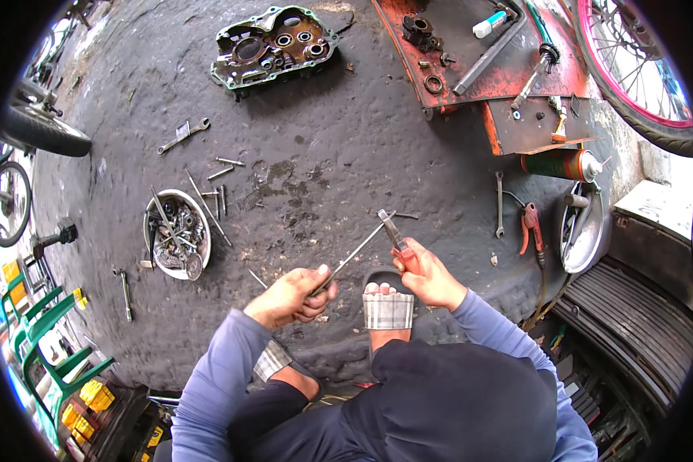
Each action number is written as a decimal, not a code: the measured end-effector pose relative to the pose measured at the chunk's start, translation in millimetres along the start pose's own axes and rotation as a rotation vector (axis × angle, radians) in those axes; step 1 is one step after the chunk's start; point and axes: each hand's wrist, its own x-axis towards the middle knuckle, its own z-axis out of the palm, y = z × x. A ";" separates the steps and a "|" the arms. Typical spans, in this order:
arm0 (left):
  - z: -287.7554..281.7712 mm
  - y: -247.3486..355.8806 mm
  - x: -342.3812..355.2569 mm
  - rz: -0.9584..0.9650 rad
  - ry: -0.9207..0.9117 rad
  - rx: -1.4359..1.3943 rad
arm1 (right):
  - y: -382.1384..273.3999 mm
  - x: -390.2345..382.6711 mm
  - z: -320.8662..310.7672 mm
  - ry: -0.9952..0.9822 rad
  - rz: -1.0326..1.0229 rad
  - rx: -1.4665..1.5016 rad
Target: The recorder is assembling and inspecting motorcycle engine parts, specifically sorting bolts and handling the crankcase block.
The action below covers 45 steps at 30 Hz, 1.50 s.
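1. Dark cloth of the person's clothing [470,400] lies nearest the camera, filling the lower centre of the frame.
2. Just left of centre, the left hand [296,296] is clenched around a long, thin metal rod [356,252], which slants up toward the middle of the frame.
3. Right of centre, the right hand [431,279] grasps a red-handled tool with a flat metal head [393,229]. Rod tip and tool head meet or overlap mid-frame; whether they touch, I cannot tell.
4. At left of centre, a round white bowl [205,252] holds a jumble of small grey metal parts, with long, thin tools leaning across its rim.
5. Toward the right edge, a white oval basin [589,240] contains metal pieces, some too small to tell apart.
6. In the upper right, a red metal platform [477,115] carries dark ring-shaped parts [420,32], a white-and-teal tube [489,25] and a grey angled bar [491,58].
7. Below it, a green-and-red spray can with a white top [558,165] lies on its side.
8. At the upper centre, an open metal engine casing [277,50] shows round bearings in its hollow.
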 end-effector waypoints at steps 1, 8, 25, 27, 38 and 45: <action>0.1 -11.6 -0.2 0.052 0.036 0.026 | -4.6 -0.7 0.5 -0.025 -0.066 -0.053; 21.0 -16.5 8.2 0.971 0.836 1.550 | 5.0 -2.6 16.4 -0.112 0.168 0.112; 17.8 -35.2 13.5 0.418 0.385 0.044 | 21.7 -7.2 14.5 -0.131 -0.088 0.115; 19.8 -35.1 13.7 0.437 0.394 0.037 | 15.7 -10.1 15.4 -0.104 -0.117 0.114; 20.2 -27.9 8.5 0.383 0.290 -0.138 | -9.2 -10.5 4.7 0.009 -0.223 -0.217; 16.6 -27.5 9.0 0.354 0.193 -0.200 | -12.6 -7.5 2.0 0.038 -0.233 -0.162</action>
